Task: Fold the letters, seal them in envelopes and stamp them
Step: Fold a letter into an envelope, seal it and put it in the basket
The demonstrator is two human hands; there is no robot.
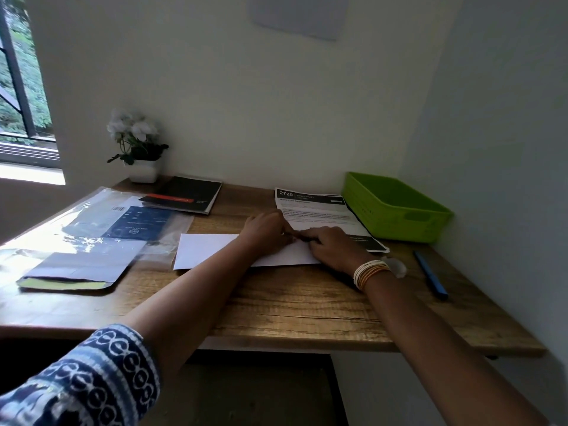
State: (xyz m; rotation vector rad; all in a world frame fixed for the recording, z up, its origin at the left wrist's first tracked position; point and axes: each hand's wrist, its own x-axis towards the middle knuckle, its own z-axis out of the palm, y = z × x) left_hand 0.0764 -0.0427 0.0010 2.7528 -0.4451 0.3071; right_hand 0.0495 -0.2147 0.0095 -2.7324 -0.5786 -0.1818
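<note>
White paper: a folded white sheet [212, 249] lies flat on the wooden desk [292, 305].
Left hand [266, 229]: curled fingers pinch its far edge.
Right hand [333, 245]: fingers pressing flat on it.
Printed letter [319, 212]: just behind both hands.

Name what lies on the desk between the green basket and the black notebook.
In the head view, a printed sheet headed 2720 lies between the green basket and the black notebook, with bare desk on its left.

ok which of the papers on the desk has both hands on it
The plain white sheet at the centre, under both hands; the printed 2720 letter behind it lies untouched.
</note>
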